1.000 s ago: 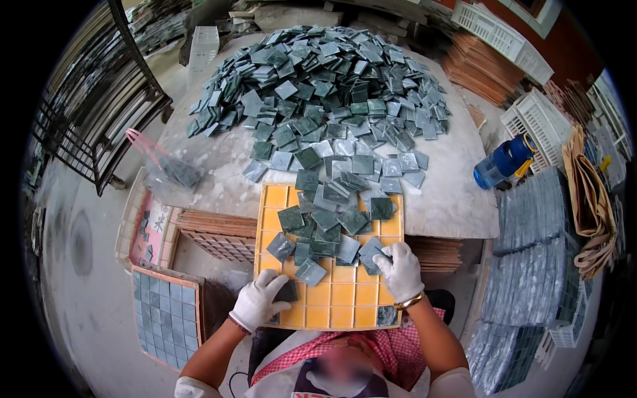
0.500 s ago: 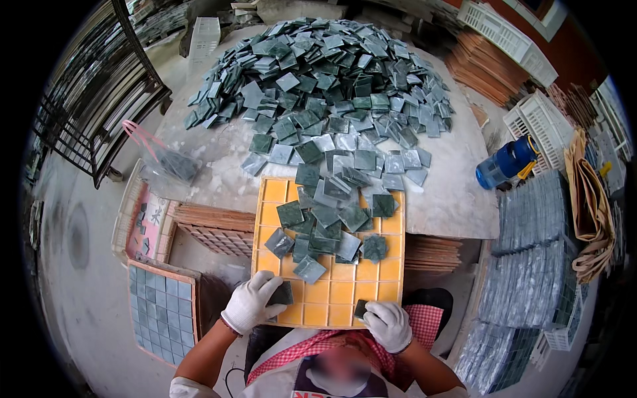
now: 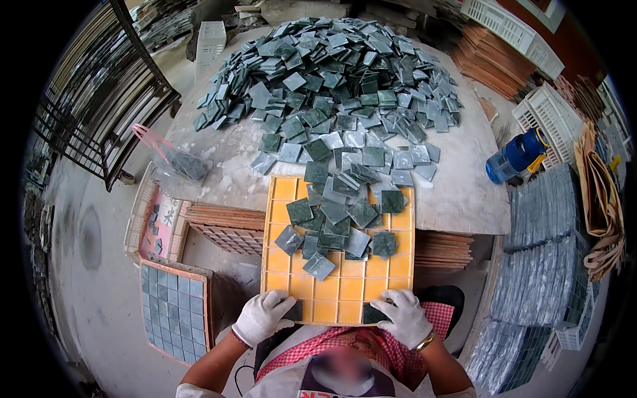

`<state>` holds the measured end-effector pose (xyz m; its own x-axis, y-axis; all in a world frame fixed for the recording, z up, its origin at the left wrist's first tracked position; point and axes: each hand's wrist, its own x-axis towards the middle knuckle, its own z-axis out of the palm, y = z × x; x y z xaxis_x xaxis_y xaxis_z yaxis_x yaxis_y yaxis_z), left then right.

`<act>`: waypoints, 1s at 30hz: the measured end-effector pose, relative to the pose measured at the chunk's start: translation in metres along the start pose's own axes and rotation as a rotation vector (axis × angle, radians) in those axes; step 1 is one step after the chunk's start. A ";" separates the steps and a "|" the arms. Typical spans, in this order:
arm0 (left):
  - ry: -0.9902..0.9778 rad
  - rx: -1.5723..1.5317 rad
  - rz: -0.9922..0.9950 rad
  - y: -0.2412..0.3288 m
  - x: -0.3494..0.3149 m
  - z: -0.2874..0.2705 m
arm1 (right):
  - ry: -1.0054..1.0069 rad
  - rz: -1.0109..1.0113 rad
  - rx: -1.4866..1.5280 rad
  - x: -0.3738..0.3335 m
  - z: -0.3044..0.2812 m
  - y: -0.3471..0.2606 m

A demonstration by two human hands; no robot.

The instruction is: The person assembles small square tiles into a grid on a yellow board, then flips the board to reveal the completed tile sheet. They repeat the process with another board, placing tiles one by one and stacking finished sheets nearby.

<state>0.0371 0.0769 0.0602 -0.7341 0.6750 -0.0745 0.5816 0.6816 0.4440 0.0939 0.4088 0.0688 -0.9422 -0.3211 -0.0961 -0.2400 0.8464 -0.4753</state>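
Note:
A yellow gridded tray (image 3: 326,289) with pale dividers lies before me. At its front left corner my left hand (image 3: 263,318), in a white glove, is closed with its fingers on a dark green square stone tile (image 3: 296,310). Near the front right corner my right hand (image 3: 406,318), also gloved, has its fingers on another dark green tile (image 3: 373,313). Both tiles are partly hidden by the gloves and sit in or over the front row. Several loose tiles (image 3: 319,266) lie jumbled on the tray's middle and far part.
A large heap of green tiles (image 3: 332,73) covers the table (image 3: 458,199). A blue bottle (image 3: 514,158) stands right, above stacked wrapped tiles (image 3: 531,272). At left are a plastic bag (image 3: 182,164), stacked brown trays (image 3: 229,222) and a tile-filled tray (image 3: 174,308).
My right hand has brought its tile down to the tray's front right, where it lies flatter. My left hand has set its tile lower at the front left. The whole view has shifted slightly.

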 end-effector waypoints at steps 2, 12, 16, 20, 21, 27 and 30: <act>0.039 -0.009 0.013 0.000 -0.001 0.000 | -0.002 0.046 0.004 0.000 0.003 -0.006; 0.069 0.005 -0.008 0.004 0.000 0.017 | 0.084 0.145 0.128 -0.004 0.028 -0.016; 0.044 0.088 0.008 0.009 0.005 0.019 | -0.121 0.146 0.190 0.010 0.006 -0.007; -0.075 0.014 -0.035 0.010 0.010 0.001 | 0.126 0.160 0.046 0.032 -0.012 0.007; -0.001 0.020 -0.037 0.009 0.014 0.000 | 0.208 0.153 0.002 0.043 -0.015 0.011; 0.271 0.203 0.027 0.010 0.072 -0.006 | 0.203 0.069 -0.192 0.095 -0.025 0.039; 0.231 0.204 0.126 -0.006 0.090 0.003 | 0.069 0.087 -0.144 0.102 -0.031 0.043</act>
<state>-0.0314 0.1350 0.0482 -0.6981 0.6918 0.1847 0.7143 0.6549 0.2469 -0.0198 0.4258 0.0659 -0.9735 -0.2181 -0.0692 -0.1829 0.9236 -0.3370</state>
